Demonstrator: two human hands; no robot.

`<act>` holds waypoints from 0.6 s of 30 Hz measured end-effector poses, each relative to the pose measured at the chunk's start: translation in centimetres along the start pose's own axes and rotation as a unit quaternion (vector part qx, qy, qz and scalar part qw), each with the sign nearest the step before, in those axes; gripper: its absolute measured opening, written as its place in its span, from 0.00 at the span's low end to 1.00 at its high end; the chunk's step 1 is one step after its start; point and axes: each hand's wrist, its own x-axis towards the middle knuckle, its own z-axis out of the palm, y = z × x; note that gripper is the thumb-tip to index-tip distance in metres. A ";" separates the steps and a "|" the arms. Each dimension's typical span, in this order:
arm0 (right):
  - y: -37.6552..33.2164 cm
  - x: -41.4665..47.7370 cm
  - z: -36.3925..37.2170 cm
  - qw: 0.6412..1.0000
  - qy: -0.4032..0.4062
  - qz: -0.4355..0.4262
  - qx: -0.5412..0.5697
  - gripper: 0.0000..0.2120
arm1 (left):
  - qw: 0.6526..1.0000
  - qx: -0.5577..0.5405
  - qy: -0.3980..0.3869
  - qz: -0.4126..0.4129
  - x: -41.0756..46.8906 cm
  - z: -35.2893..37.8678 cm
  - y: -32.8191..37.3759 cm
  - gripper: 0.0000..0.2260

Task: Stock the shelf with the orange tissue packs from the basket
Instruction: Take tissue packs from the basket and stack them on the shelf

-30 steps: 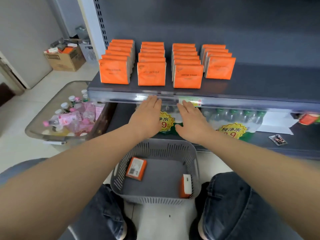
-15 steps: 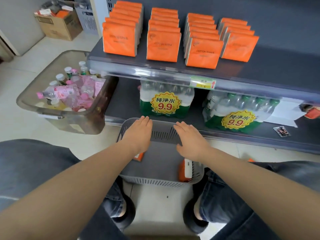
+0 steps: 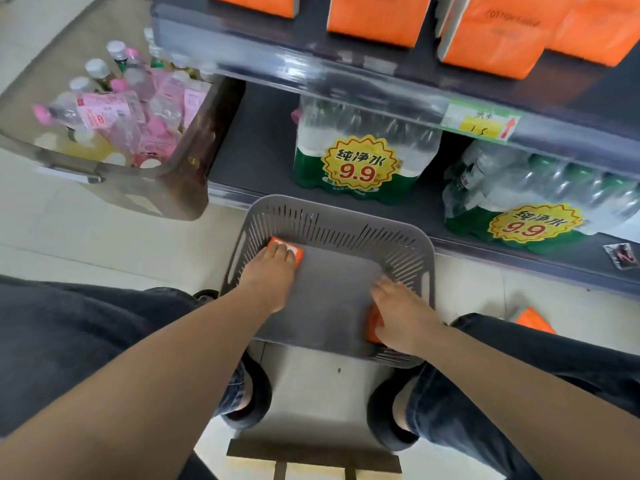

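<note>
The grey slotted basket [image 3: 332,216] stands on the floor between my knees. In its near left corner an orange tissue pack [image 3: 293,252] lies flat, and my left hand [image 3: 268,277] rests on it with straight fingers. A second orange tissue pack [image 3: 374,323] stands against the basket's right wall. My right hand [image 3: 403,315] curls over it and hides most of it. On the upper shelf [image 3: 346,74], rows of orange tissue packs [image 3: 491,46] stand upright, cut off by the frame's top.
Shrink-wrapped water bottle packs [image 3: 360,161] with 9.9 price tags fill the lower shelf behind the basket. A clear bin of pink bottles [image 3: 114,109] sits at the left. Another orange pack [image 3: 535,320] lies on the floor by my right knee.
Both hands dropped from the upper shelf edge into the basket. The left now lies on the left pack and the right covers the right pack. My view tilted downward.
</note>
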 end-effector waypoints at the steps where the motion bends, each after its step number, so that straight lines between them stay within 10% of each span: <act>1: 0.1 0.4 0.5 1.000 -0.011 0.000 -0.006 0.34 | 1.000 0.001 -0.010 -0.005 0.4 0.4 -0.1 0.33; 18: 2.3 6.9 6.7 0.972 -0.174 0.007 -0.159 0.32 | 0.979 -0.097 -0.118 -0.135 8.8 6.1 -0.5 0.34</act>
